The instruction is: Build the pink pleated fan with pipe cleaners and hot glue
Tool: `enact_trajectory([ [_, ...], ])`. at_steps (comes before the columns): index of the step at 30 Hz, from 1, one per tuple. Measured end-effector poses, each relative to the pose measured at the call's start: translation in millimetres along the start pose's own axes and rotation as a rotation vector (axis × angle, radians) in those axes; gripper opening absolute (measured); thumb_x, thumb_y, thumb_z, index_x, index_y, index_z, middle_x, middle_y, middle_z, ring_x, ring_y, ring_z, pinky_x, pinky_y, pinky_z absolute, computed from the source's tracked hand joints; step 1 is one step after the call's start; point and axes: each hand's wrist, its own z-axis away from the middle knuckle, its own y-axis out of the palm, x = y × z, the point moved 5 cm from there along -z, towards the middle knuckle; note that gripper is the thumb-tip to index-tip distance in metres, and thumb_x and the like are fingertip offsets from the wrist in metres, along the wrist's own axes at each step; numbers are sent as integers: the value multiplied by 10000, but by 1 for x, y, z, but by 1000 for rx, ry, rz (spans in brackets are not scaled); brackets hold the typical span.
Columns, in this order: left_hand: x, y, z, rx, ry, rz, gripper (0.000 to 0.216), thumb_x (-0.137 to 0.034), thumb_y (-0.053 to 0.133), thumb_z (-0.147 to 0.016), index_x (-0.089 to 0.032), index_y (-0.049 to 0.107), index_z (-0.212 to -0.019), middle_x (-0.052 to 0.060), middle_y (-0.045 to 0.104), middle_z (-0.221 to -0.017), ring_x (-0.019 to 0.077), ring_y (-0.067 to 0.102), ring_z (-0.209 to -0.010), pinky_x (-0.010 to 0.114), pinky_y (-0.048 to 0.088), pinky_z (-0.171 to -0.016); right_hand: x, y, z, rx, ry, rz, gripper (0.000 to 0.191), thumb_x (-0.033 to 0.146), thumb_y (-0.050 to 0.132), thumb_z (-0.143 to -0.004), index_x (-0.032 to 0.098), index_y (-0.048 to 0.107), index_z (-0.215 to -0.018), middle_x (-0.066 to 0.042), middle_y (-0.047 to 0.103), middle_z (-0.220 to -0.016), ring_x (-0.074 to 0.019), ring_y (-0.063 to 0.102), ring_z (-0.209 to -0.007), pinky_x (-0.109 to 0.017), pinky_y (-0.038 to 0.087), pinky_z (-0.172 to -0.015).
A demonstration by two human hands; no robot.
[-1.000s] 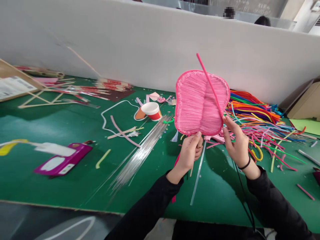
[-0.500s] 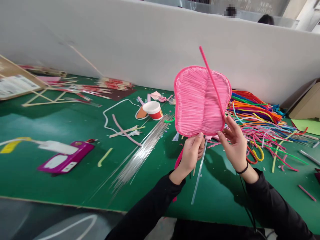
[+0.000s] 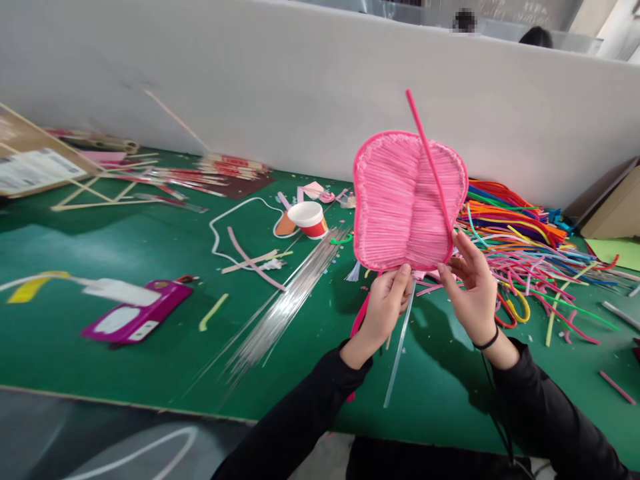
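A pink fan [image 3: 387, 200] made of fuzzy pipe cleaners, with a darker pink rim, is held upright above the table. My left hand [image 3: 383, 310] pinches its bottom edge, thumb in front. The thumb and fingers of my right hand [image 3: 473, 290] close on the lower right rim. One loose end of a dark pink pipe cleaner [image 3: 425, 143] slants up across the fan's face, rising past the top; its lower part meets the rim by my right fingertips. Below the fan, a clear stick [image 3: 400, 353] slopes down between my hands.
Coloured pipe cleaners [image 3: 530, 247] lie heaped at the right. Thin metallic wires [image 3: 290, 300], a paper cup [image 3: 309, 220] and a purple box [image 3: 137, 313] with a white tool on it are to the left. A white partition [image 3: 225, 87] stands behind the green table [image 3: 165, 367].
The view has shifted slightly, so everything sits a little further right. Both hands keep the same hold on the fan.
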Motion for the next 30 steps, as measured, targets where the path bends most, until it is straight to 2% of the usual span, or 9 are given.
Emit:
enact_trajectory([
  [5, -2, -1, 0, 8, -20, -26, 628, -755, 615, -776, -211, 382, -566, -106, 222, -464, 32, 208, -344, 182, 124, -326, -1, 1, 0, -10, 22, 7, 570, 307, 684, -885, 301, 523, -1431, -105, 584, -1466, -217, 721, -1095, -352, 652, -873],
  [15, 6, -2, -2, 25, -152, -11, 584, -735, 598, -792, -217, 397, -611, -126, 210, -446, 28, 179, -317, 157, 144, -299, -5, 3, 0, -20, 51, -8, 591, 296, 686, -872, 283, 513, -1437, -117, 593, -1454, -202, 743, -1009, -335, 663, -819],
  [30, 3, -2, -3, 18, -115, -36, 596, -736, 612, -780, -212, 398, -591, -123, 230, -449, 24, 199, -312, 163, 146, -301, -5, 3, 2, -32, 41, -4, 589, 275, 691, -860, 281, 528, -1426, -114, 606, -1440, -195, 743, -990, -319, 664, -792],
])
